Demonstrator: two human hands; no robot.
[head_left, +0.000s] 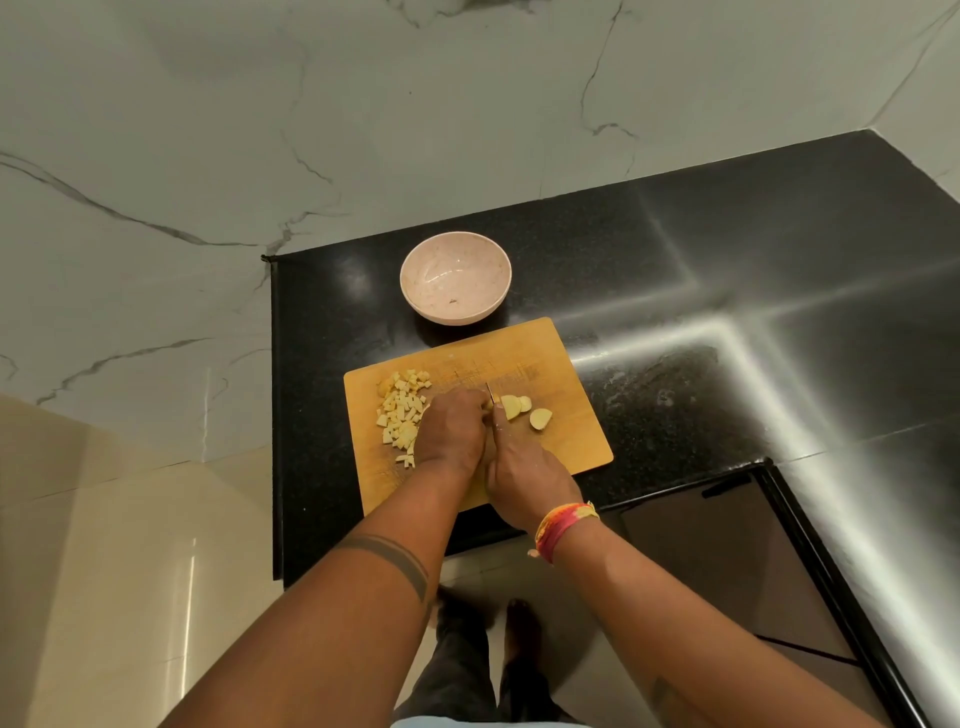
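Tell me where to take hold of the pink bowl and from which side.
Take the pink bowl by its right rim, thumb inside, coming from the right over the bare counter. It stands upright and open beyond the cutting board, so the thin rim is free, and that side has most room.

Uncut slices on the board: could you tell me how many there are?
3 slices: two overlapping beside the knife, one apart to their right; the left hand may hide more.
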